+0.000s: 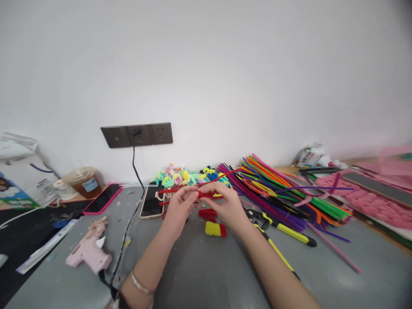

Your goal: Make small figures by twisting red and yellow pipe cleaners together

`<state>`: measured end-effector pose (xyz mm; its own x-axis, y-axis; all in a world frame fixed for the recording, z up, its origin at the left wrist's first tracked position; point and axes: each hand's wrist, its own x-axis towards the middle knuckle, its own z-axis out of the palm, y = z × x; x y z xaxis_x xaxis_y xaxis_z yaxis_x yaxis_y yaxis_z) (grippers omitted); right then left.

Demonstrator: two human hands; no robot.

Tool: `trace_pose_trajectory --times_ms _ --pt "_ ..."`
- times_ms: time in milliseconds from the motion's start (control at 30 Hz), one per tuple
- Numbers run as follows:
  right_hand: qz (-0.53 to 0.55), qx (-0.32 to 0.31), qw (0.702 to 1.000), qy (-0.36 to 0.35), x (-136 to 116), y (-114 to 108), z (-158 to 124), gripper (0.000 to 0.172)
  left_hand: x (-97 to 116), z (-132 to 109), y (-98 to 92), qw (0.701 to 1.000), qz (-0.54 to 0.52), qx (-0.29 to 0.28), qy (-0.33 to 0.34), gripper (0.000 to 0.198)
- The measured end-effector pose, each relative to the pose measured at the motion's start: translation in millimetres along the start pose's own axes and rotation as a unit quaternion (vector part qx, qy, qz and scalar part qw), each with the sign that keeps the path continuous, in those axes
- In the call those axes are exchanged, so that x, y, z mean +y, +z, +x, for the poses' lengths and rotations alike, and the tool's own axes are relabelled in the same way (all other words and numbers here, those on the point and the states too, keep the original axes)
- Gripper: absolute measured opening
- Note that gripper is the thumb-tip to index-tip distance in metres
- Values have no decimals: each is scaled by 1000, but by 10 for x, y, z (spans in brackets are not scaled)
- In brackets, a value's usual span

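Both my hands meet above the middle of the grey table, pinching red pipe cleaners (203,194) between the fingertips. My left hand (183,204) is closed on them from the left, and my right hand (225,204) from the right. Red ends stick out to the left past my left hand and up to the right past my right. Just below lie a coiled yellow-and-red pipe cleaner piece (215,229) and a smaller red piece (207,214). My fingers partly hide how the red strands join.
A bundle of coloured pipe cleaners (289,193) and yellow-handled pliers (286,231) lie right. Small pastel pieces (180,176) are heaped behind my hands. Leftward are a white-framed phone (152,201), a pink phone (102,199), a pink glue gun (90,249) with its cord, and a drink cup (84,182).
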<state>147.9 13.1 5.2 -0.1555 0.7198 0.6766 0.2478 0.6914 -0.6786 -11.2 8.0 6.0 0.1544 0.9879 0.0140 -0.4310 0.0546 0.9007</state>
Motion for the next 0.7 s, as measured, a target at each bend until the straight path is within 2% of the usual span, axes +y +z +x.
trace_pose_trajectory --times_ms 200,400,500,700 --pt "-31 -4 999 -25 -27 21 -12 21 -5 12 -24 994 -91 -1 -54 32" --pt "-11 -34 998 -43 -55 -4 23 13 63 -15 15 990 -107 3 -96 39" --pt "-2 -43 999 -29 -34 -10 22 12 66 -19 7 988 -105 5 -110 39" --pt "-21 -66 997 -14 6 -18 12 10 20 7 -52 991 -70 9 -111 39"
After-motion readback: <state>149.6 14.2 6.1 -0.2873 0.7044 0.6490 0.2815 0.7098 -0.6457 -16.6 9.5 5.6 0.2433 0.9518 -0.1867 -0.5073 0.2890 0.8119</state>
